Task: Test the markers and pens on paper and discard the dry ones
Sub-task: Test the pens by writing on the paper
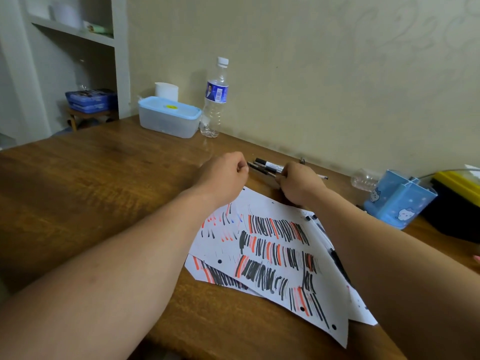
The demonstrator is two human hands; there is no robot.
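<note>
Item 1. Paper [272,255]: overlapping white sheets are lying on the wooden table [104,178], carrying rows of black and red test strokes.
Item 2. Bundle of markers and pens [267,167]: it is lying just beyond the paper's far edge, stretching between the two hands; one clear pen [320,176] is sticking out past the right hand.
Item 3. Left hand [224,175]: it is hovering over the paper's far corner, fingers curling tight, knuckles meeting the bundle's end; cannot tell whether it is pinching anything.
Item 4. Right hand [298,183]: it is resting at the paper's far edge, fingers curling round the bundle's other end.
Item 5. Blue pen holder [400,201]: it is standing right of the paper.
Item 6. Lidded plastic box [168,116] and water bottle [215,100]: both are standing well beyond the paper, by the wall.
</note>
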